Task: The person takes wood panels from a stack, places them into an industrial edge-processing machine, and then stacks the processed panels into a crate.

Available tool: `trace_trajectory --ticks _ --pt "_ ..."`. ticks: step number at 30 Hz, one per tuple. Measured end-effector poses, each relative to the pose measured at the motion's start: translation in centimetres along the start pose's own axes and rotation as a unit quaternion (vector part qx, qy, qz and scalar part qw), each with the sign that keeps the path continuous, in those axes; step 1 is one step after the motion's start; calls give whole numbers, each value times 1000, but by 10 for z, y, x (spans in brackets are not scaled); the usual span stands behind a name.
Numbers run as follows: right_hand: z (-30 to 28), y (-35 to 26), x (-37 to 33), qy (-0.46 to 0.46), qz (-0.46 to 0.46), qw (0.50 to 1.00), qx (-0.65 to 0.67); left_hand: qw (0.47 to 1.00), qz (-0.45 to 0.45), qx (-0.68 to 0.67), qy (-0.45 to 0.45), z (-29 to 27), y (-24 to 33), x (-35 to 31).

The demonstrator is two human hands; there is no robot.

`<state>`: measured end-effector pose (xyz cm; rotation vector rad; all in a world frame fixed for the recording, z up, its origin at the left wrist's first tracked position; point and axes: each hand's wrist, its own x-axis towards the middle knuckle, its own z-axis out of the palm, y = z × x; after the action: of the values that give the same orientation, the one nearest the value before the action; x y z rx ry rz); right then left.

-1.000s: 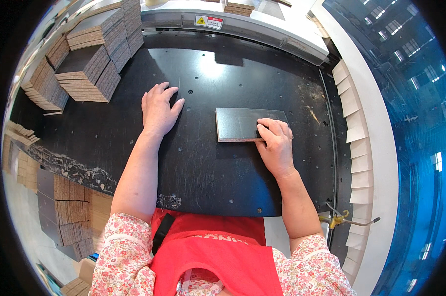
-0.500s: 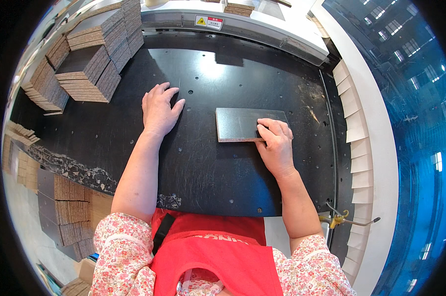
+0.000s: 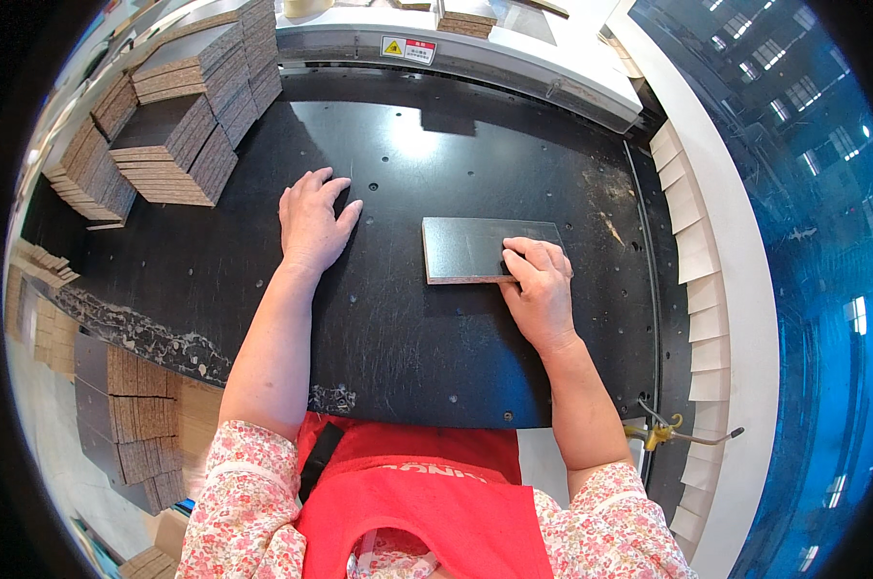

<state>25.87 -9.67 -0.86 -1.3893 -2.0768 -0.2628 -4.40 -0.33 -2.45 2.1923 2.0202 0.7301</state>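
Observation:
Gripped at its right end is a small rectangular particle board [image 3: 463, 249] with a dark grey glossy face and a raw brown edge. My right hand [image 3: 541, 294] has its thumb at the near edge and its fingers curled on the top face. The board casts a shadow on the black worktop [image 3: 379, 318], and I cannot tell whether it rests there or is slightly raised. To the left of the board, my left hand [image 3: 313, 222] lies on the worktop with fingers spread, holding nothing.
Stacks of similar boards [image 3: 181, 135] stand at the far left, with more boards [image 3: 133, 415] below the worktop's left edge. A white machine beam [image 3: 340, 43] crosses the back. White strips [image 3: 702, 299] and a blue see-through panel [image 3: 822, 289] line the right. A yellow-and-metal nozzle [image 3: 660, 433] hangs at the near right corner.
The whole picture has shifted down very slightly. Both hands and the board keep practically the same places on the worktop, with the same grip.

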Motion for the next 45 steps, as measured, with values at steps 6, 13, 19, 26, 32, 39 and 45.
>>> trace_trajectory --ticks 6,13,19,26,32,39,45 --pt "-1 -1 1 4 -2 1000 -1 1000 14 6 26 2 -2 -1" --pt "1 1 0 4 -1 1000 0 999 21 12 35 2 0 -2" --pt "-2 -1 0 -2 0 1000 -1 999 23 12 40 2 -1 -2" --pt "-1 0 0 -5 1 1000 0 999 22 9 40 3 -2 -2" --pt "0 0 0 -2 0 1000 1 999 25 14 43 3 -2 -2" --pt "0 0 0 -4 1 1000 5 1000 0 -5 -4 0 -1 0" --pt "-1 0 0 -5 3 1000 3 1000 -1 -1 -6 -1 0 0"
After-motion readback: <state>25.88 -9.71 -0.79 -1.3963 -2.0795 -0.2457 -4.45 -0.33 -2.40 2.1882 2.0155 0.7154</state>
